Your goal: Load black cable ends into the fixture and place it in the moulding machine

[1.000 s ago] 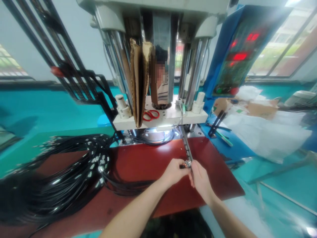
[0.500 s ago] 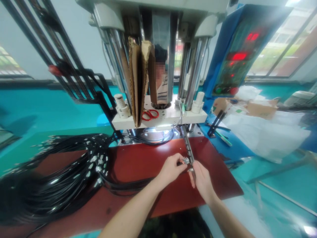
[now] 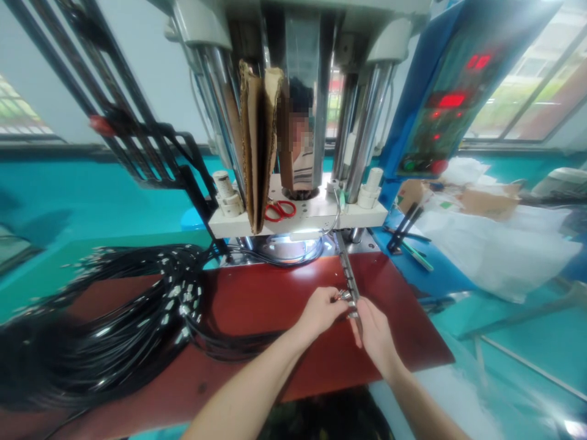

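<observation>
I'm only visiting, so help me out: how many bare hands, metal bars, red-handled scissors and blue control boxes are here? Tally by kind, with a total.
Bare hands (left hand, right hand): 2
Metal bar: 1
Red-handled scissors: 1
Blue control box: 1
Total: 5
Black cables lie too tangled to count.

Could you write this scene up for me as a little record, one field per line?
Left hand: pinching small metal parts, too blurred to identify, beside the strip
Right hand: gripping the near end of a long metal strip
Work surface: red-brown board
On its left: bundle of black cables with pale tags
Machine: press with steel columns and a white plate
On the plate: red-handled scissors, right of folded cardboard
Control box: blue, red displays lit
</observation>
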The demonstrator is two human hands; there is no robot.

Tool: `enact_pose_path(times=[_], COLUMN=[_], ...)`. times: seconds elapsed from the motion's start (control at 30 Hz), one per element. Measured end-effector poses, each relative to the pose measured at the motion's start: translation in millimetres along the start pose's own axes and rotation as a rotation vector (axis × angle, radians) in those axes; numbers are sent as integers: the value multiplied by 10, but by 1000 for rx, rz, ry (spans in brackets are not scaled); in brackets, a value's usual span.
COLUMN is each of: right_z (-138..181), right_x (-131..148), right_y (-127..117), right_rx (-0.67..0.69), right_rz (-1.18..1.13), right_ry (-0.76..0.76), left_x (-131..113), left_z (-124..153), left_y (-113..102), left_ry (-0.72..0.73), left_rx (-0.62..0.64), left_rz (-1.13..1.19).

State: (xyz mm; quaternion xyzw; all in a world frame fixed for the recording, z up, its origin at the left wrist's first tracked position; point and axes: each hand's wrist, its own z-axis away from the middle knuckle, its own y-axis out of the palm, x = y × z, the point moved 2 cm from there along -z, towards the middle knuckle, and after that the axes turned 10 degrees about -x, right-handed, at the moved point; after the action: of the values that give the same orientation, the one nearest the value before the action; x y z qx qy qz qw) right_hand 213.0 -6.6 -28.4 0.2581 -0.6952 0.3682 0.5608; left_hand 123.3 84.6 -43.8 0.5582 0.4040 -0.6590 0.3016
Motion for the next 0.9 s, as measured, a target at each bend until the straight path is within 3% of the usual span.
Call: enact_pose_path(times=[0.5, 0.73, 0.9], right_z=[-39, -54, -51], right_x=[-76, -81, -89], right_y=[51, 8, 5], right_rx=[84, 63, 109], right_rz=[64, -115, -177], right_ry=[-21, 56, 48], left_x=[-12, -115, -64], left_z=[49, 30, 9], left_y=[-39, -211, -169], left_ry=[-34, -128, -122], left_rx=[31, 104, 72], left_rz=[131, 265, 225])
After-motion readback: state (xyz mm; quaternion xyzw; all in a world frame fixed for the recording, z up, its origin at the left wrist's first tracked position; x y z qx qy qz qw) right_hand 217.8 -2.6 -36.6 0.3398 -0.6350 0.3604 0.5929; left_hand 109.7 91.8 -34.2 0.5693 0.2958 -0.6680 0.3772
